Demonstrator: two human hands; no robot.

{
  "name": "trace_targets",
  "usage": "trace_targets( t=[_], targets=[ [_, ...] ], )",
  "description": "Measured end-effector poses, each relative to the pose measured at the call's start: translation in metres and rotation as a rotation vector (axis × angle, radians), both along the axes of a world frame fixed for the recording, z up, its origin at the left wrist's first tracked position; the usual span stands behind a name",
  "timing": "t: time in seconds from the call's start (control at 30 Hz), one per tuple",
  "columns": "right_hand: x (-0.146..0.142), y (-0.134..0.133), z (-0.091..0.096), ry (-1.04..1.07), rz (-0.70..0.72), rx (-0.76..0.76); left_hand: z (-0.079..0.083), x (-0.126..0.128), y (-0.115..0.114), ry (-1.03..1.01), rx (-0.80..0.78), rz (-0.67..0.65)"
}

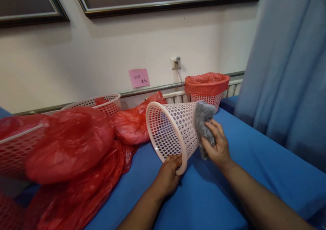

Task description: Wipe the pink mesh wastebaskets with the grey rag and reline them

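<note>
A pale pink perforated plastic wastebasket [181, 118] is tilted on its side above the blue-covered surface, its mouth facing left toward me. My left hand [169, 174] grips the lower part of its rim, thumb inside the mouth. My right hand [217, 143] is closed around a grey cloth [203, 121], which is pressed against the outside of the basket near its base. The fingertips of the right hand sink partly into the cloth.
Red plastic bags [73, 141] lie heaped at left, over and beside other baskets [115, 104]. A basket lined with a red bag [206, 84] stands behind. The blue sheet [254, 169] covers the surface. At right hangs a blue curtain [287, 70]; a plugged-in socket [175, 63] is on the wall.
</note>
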State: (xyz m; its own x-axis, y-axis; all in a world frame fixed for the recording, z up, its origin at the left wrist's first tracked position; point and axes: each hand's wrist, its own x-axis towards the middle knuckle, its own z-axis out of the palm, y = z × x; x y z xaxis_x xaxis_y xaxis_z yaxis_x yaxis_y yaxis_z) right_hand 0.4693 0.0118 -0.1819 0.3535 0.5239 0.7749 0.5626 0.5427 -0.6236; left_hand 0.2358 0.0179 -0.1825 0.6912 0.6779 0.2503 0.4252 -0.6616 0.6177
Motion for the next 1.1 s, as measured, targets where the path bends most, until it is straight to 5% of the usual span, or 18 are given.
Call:
trace_targets(
  t=[0.1, 0.23, 0.37, 0.5, 0.57, 0.63, 0.73, 0.83, 0.93, 1.0, 1.1],
  targets=[
    [-0.018, -0.03, 0.015, -0.311, 0.277, 0.157, 0.003, 0.0, -0.008, -0.058, -0.017, 0.037],
    [-0.03, -0.041, 0.026, -0.457, 0.527, 0.139, 0.006, -0.002, -0.017, -0.293, -0.052, 0.107],
    [-0.026, -0.025, 0.014, -0.376, 0.361, 0.072, 0.008, -0.006, -0.017, -0.369, -0.083, 0.147],
    [0.008, 0.015, -0.007, 0.043, -0.07, -0.145, 0.007, -0.007, -0.016, -0.299, -0.058, 0.142],
    [0.026, 0.033, -0.013, 0.257, -0.163, -0.313, 0.005, -0.005, -0.016, -0.227, -0.012, 0.104],
    [0.033, 0.039, -0.015, 0.349, -0.172, -0.375, 0.003, -0.003, -0.018, -0.153, 0.026, 0.054],
    [0.018, 0.02, -0.008, 0.127, -0.081, -0.198, -0.001, -0.001, -0.017, -0.08, 0.048, 0.012],
    [-0.013, -0.017, 0.006, -0.25, 0.216, 0.055, -0.002, -0.002, -0.014, -0.106, 0.048, 0.017],
    [-0.034, -0.041, 0.015, -0.396, 0.467, 0.188, -0.001, -0.002, -0.01, -0.145, 0.012, -0.003],
    [-0.035, -0.039, 0.014, -0.375, 0.425, 0.2, 0.001, -0.001, -0.008, -0.154, 0.007, -0.007],
    [-0.014, -0.009, 0.004, -0.153, 0.12, 0.061, 0.003, 0.001, -0.006, -0.149, 0.029, 0.015]
  ],
)
